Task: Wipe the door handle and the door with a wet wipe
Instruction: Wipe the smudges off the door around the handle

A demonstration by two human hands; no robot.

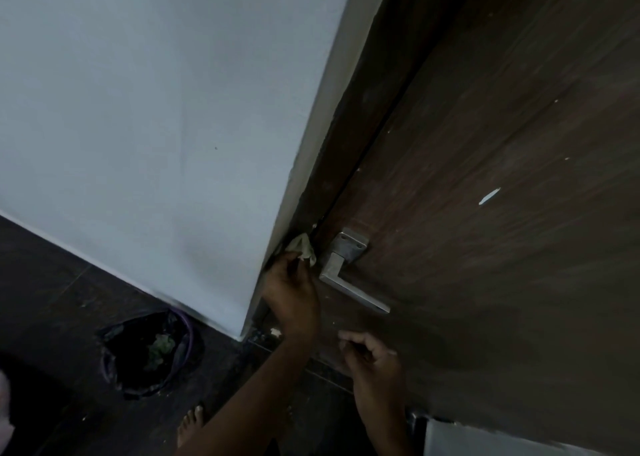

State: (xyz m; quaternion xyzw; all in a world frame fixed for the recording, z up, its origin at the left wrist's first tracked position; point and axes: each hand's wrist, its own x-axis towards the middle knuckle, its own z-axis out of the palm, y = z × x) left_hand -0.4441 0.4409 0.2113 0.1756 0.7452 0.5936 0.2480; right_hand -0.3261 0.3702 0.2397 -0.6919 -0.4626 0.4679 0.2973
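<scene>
Dim light, view tilted steeply down along a door edge.

White wall [145, 116] fills the left and upper part of the view, ending in a corner that runs diagonally down to the floor. Right of it, the dark brown wood-grain door [502, 178] takes up the whole right side; a few pale flecks and one longer white streak mark its surface. Between wall and door, a narrow dark door frame [349, 126].

Dark tiled floor [52, 300] at lower left. On it, against the wall base, a bin lined with a black bag [152, 351], something greenish inside. One bare foot [190, 424] shows near the bottom edge.

Left arm reaches up from the bottom centre, forearm extended, wrist bent toward the frame. Left hand [291, 293] is seen from the back, fingers curled and pinching a crumpled pale wet wipe [303, 248] at its fingertips. The wipe sits against the frame edge, just left of the handle plate, near it but apart.

Metal door handle [346, 272]: square plate with screws, flat lever pointing down to the right. No hand touches it.

Right hand [370, 355] hangs lower, below the lever and near the door face, fingers loosely curled, holding nothing visible. Whether it touches the door, cannot tell.
</scene>
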